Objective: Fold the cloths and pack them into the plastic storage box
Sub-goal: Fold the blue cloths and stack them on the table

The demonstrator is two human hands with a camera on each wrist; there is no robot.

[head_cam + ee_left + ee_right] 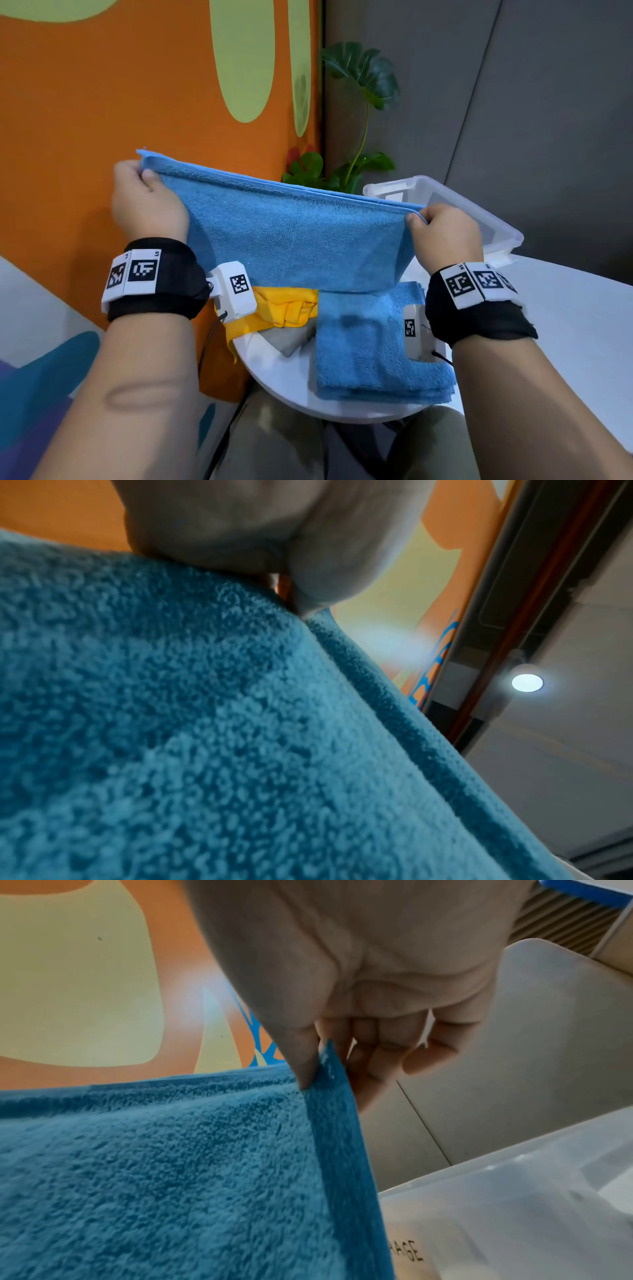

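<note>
While held up over the bench [565, 308], the blue cloth [294, 240] hangs doubled, left hand [147, 202] and right hand [445, 236] each pinching a top corner. Soft, light, floppy; corners look the best hold. Storage box [479, 212] sits just behind.

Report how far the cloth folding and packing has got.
Done: one folded blue cloth lies on the table. In hand: left hand and right hand pinch the top corners of a blue cloth. Left: yellow cloth unfolded; nothing visibly packed in the plastic storage box.

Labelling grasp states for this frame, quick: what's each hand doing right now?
Left hand: closed, pinching the top left corner of the raised blue towel.
Right hand: closed, pinching the towel's top right corner.
</note>
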